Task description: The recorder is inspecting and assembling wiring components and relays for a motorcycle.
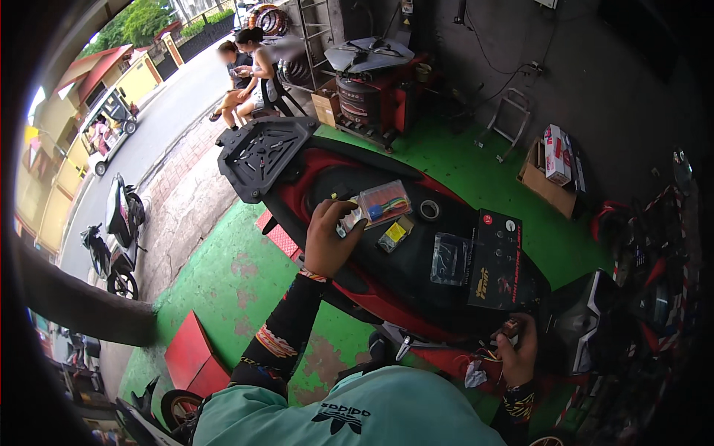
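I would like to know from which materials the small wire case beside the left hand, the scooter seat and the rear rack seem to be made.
Small case: probably clear, glossy plastic; it looks see-through around the coloured wires.
Seat: likely black vinyl, judging by its smooth, dull surface.
Rear rack: matt black, perhaps plastic or coated metal; its even finish leaves this open.

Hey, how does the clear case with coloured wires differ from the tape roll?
The clear case is rectangular, whereas the tape roll is a ring. The clear case looks larger and holds bright contents; the tape roll is smaller, with an open centre. Both are on the black seat.
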Available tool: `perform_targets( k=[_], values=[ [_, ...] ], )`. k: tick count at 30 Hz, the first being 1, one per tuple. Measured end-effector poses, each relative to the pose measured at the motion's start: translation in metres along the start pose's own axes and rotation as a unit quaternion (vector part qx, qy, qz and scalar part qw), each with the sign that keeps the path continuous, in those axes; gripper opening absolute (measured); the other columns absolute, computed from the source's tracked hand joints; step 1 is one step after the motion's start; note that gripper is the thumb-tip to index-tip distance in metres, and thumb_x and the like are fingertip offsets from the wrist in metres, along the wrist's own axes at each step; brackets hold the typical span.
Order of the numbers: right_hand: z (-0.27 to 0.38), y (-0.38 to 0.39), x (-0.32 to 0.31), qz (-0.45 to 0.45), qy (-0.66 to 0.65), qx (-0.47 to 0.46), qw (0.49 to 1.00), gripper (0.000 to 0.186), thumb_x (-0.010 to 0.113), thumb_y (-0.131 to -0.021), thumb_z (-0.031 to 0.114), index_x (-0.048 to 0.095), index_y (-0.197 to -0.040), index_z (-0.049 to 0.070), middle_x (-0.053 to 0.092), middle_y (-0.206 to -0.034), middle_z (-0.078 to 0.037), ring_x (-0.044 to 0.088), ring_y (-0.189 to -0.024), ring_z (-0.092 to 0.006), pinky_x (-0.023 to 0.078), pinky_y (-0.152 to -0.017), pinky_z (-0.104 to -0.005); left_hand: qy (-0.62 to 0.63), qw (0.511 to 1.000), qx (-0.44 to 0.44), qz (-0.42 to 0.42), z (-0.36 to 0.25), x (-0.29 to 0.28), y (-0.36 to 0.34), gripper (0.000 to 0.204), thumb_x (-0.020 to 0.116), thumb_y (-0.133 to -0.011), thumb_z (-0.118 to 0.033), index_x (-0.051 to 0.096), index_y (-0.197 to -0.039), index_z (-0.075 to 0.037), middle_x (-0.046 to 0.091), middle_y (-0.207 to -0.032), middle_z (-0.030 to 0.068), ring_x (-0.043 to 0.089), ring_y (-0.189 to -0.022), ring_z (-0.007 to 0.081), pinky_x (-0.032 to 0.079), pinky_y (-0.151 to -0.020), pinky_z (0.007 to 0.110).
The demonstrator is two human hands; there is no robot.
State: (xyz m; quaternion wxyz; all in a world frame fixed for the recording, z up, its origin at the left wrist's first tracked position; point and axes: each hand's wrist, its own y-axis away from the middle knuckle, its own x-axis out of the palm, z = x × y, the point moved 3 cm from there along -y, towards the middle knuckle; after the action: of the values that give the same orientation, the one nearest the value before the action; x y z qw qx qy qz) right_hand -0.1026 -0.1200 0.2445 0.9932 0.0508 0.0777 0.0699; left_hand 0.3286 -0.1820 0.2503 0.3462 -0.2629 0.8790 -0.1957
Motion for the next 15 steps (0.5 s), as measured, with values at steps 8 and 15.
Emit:
perform_targets(
  k=[8,15],
  values=[
    [0.015,-0.003,0.051,0.064,-0.092,0.052,0.992,0.042,0.065,-0.089,0.001,0.05,-0.127,0.001,0.063,-0.1,-0.006,0.065,-0.096,-0.0144,0.053,-0.087,-0.0303,-0.138,0.985,0.001,0.101,0.064,-0.012,-0.055,0.049,0.077,-0.082,-0.023,0.067,-0.124,0.0,0.067,-0.112,0.0147,0.064,-0.11,0.0352,0.05,-0.099,0.044],
    [0.016,-0.004,0.06,0.105,-0.093,0.033,0.99,0.051,0.066,-0.087,0.001,0.049,-0.135,0.001,0.068,-0.111,-0.013,0.065,-0.1,-0.0151,0.052,-0.092,-0.0305,0.136,0.984,-0.108,0.043,0.066,-0.028,-0.043,0.037,0.073,-0.089,-0.008,0.064,-0.124,0.002,0.071,-0.11,0.0108,0.069,-0.103,0.019,0.055,-0.087,0.033]
  ],
)
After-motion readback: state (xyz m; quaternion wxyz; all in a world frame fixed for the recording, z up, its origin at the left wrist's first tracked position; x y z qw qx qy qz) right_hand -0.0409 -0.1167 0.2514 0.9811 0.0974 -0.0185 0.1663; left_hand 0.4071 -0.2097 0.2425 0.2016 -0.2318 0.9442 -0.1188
